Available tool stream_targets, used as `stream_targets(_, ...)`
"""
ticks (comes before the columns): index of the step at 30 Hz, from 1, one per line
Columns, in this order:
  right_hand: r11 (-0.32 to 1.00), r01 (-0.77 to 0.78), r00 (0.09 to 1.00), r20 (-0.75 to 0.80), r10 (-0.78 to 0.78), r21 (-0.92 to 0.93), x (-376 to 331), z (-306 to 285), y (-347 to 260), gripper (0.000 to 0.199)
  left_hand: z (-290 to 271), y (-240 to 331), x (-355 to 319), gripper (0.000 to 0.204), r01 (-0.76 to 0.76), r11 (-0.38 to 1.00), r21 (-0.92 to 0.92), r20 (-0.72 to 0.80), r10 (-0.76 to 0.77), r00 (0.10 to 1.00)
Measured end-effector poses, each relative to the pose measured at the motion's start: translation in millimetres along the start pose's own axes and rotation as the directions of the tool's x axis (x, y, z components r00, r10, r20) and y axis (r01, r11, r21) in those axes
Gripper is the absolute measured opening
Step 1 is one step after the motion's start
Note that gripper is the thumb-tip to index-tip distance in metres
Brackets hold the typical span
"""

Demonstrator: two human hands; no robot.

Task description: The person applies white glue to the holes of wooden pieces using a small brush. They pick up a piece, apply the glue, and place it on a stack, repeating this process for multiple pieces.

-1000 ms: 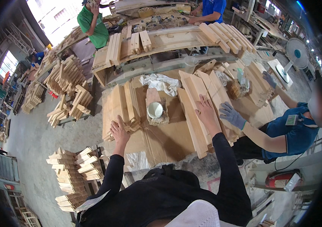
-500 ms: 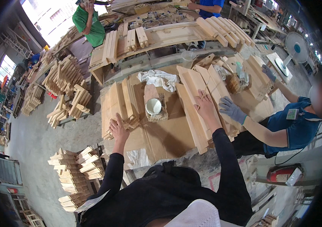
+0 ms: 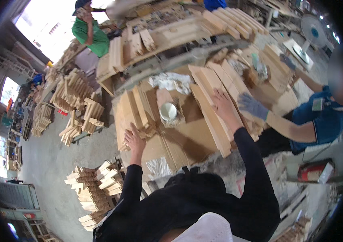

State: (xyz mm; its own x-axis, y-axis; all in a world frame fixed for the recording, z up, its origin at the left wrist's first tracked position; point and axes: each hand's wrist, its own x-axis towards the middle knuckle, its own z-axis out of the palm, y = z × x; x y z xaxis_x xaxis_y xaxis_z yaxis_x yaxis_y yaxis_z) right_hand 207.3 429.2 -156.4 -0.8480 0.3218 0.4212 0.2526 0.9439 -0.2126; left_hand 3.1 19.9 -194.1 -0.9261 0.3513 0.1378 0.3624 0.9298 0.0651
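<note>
- The left hand (image 3: 134, 140) rests with spread, relaxed fingers on a small bundle of short wood pieces (image 3: 147, 131) at the near left part of the cardboard-covered table (image 3: 187, 137); it grasps nothing that I can see.
- The right hand (image 3: 223, 105) lies flat, fingers released, on the long wooden boards (image 3: 211, 113) that run across the right side of the table.
- A white cup (image 3: 168, 111) stands between both hands, near the middle.
- A co-worker's gloved hand (image 3: 252, 105) touches the same boards from the right edge.
- The step seems to be sorting or aligning boards (my judgement only); the next move probably needs closing the fingers around one board without pushing the stack.
</note>
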Motion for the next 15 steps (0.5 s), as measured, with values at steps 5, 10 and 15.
stream_targets(5,1.000,-0.022,1.000,0.017,0.022,0.011,3,1,1,0.049,0,-3,4,0.114,-0.009,1.000,-0.017,0.015,0.010,1.000)
stream_targets(10,0.998,-0.038,0.998,0.053,0.036,0.040,-4,1,1,0.049,-4,2,-3,0.117,-0.003,0.999,-0.048,0.033,0.005,0.999)
stream_targets(15,1.000,-0.013,0.999,0.039,0.013,0.000,0,-1,-2,0.048,1,-2,-2,0.116,0.003,1.000,-0.030,0.013,-0.003,1.000)
